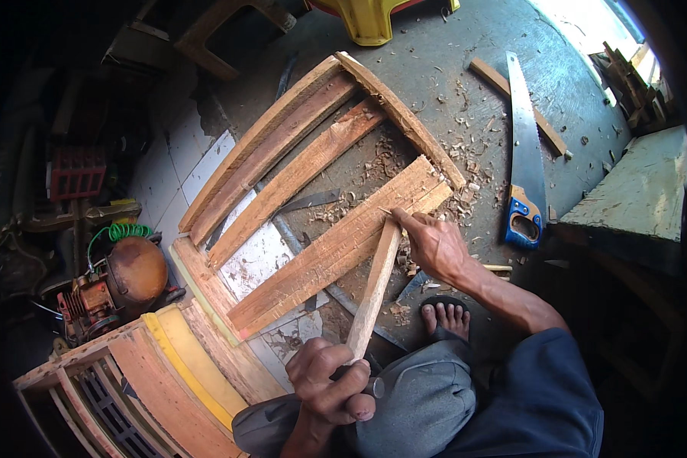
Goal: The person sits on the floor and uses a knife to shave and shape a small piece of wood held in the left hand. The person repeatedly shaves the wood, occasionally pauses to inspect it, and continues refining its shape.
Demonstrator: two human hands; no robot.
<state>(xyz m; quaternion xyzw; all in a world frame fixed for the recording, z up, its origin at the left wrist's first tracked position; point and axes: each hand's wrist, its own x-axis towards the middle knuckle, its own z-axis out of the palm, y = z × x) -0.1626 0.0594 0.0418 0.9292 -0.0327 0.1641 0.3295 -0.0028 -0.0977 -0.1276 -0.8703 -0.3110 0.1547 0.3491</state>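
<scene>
My left hand (330, 382) is closed round the head end of what looks like a hammer (375, 294). A round, dull metal face shows beside its fingers, and the squarish wooden handle slants up and away. My right hand (435, 246) is closed at the handle's far end, the index fingertip stretched over a board; its thumb is hidden. A tiny pale sliver at that fingertip is too small to name. Beneath lies the broad, tapered board (313, 248), part of a curved wooden frame (263, 141) with a slat and a rounded top rail (401, 114).
A handsaw (525, 153) with a blue handle lies at the right beside a wood strip (492, 79). Shavings (466, 153) litter the floor. An air compressor (137, 271) with a green hose stands left. A slatted wooden piece (160, 382) with a yellow band fills the lower left.
</scene>
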